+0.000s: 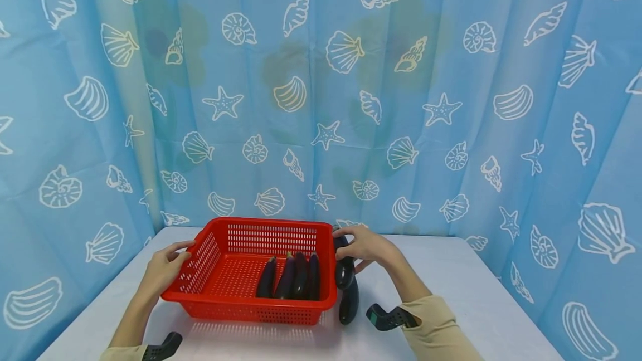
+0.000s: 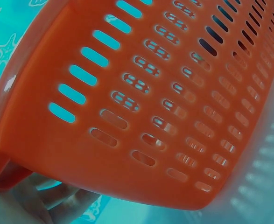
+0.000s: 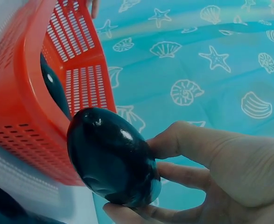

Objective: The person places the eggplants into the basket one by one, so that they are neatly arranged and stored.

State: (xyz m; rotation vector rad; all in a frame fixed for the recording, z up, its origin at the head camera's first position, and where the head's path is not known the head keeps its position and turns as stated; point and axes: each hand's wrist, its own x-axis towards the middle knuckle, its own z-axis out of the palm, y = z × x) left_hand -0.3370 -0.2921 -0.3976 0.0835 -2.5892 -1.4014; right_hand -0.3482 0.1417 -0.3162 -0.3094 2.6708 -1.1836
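Observation:
My right hand (image 1: 368, 247) holds a dark glossy eggplant (image 1: 344, 273) just outside the right wall of a red plastic basket (image 1: 200, 298). In the right wrist view the thumb and fingers pinch that eggplant (image 3: 111, 156) around its side, its rounded end toward the camera. A second eggplant (image 1: 349, 302) lies on the table below the held one. Several more eggplants (image 1: 300, 277) lie side by side in the basket's right half. My left hand (image 1: 163, 269) grips the basket's left rim, its fingers (image 2: 64, 198) partly hidden behind the wall in the left wrist view.
The basket stands on a white-covered table (image 1: 426, 277). A blue curtain (image 1: 311, 99) with white shell and starfish prints hangs behind and along both sides. Black wrist devices (image 1: 391, 317) sit at both cuffs.

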